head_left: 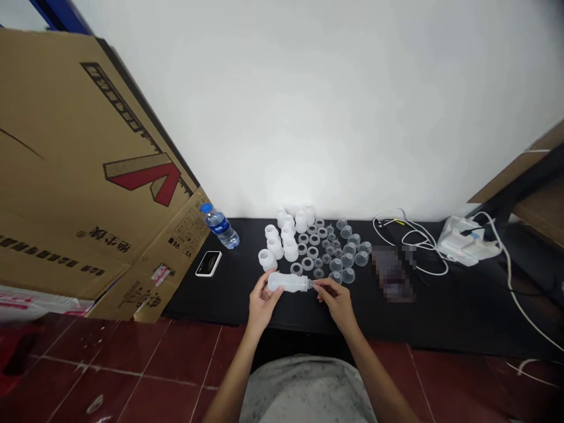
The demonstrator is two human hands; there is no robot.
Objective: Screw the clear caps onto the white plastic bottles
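My left hand point(263, 299) is wrapped round the base of a translucent white baby bottle point(288, 282), which lies sideways above the table. At the bottle's neck, my right hand point(335, 298) pinches a clear bottle nipple point(310, 284) between thumb and fingertips. The nipple touches the neck end; how far it is seated cannot be made out. Just beyond my hands stand several white baby bottles point(291, 248) without tops. To their right lie grey-white collar rings point(307, 264), more clear nipples point(326, 258) and clear domed caps point(348, 275), several of each.
Everything stands on a black table point(440, 317) against a white wall. On the left are a water bottle point(222, 229), a white phone point(208, 264) and a large cardboard box point(88, 164). A blurred dark object point(392, 273), white cables point(429, 241) and a white device point(467, 241) lie rightward.
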